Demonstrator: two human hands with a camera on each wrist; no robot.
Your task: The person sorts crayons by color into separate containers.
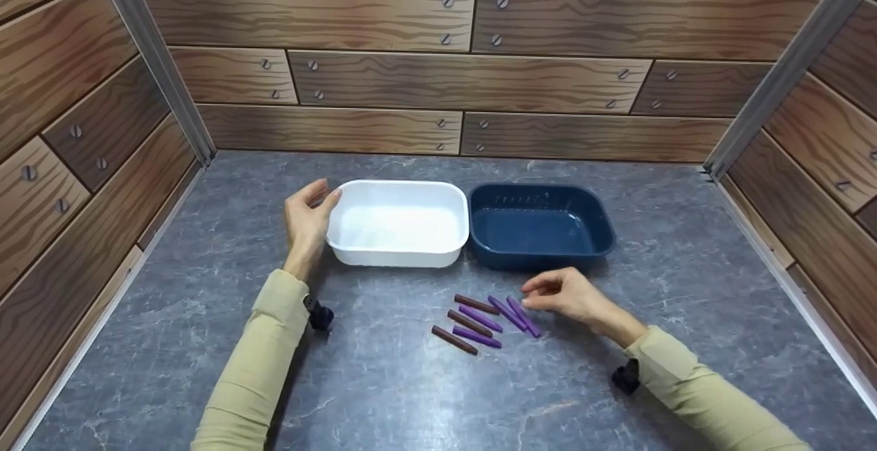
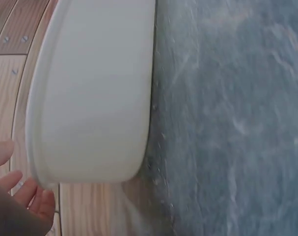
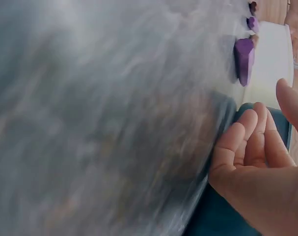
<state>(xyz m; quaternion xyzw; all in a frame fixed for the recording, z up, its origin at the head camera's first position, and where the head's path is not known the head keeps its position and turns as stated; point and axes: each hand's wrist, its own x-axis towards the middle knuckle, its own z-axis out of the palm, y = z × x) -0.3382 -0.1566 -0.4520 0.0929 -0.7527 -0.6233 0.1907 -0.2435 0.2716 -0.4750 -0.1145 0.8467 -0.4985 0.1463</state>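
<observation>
My left hand (image 1: 307, 221) is at the left end of a white plastic bin (image 1: 397, 259), thumb by the rim and fingers loosely bent. In the left wrist view its fingertips (image 2: 46, 201) lie beside the bin's corner; whether they touch it, I cannot tell. My right hand (image 1: 569, 295) hovers just right of several purple sticks (image 1: 524, 317), crayon-like in shape, with nothing between thumb and fingers. Three brown sticks (image 1: 455, 340) lie among them on the table. In the right wrist view the fingers are relaxed, and a purple stick (image 3: 245, 59) shows beyond them.
A dark blue bin (image 1: 541, 259) stands against the white bin's right side, behind the sticks. Both bins hold nothing visible. The grey marbled tabletop (image 1: 384, 396) is enclosed by wood-patterned panels (image 1: 384, 81) at the back and sides.
</observation>
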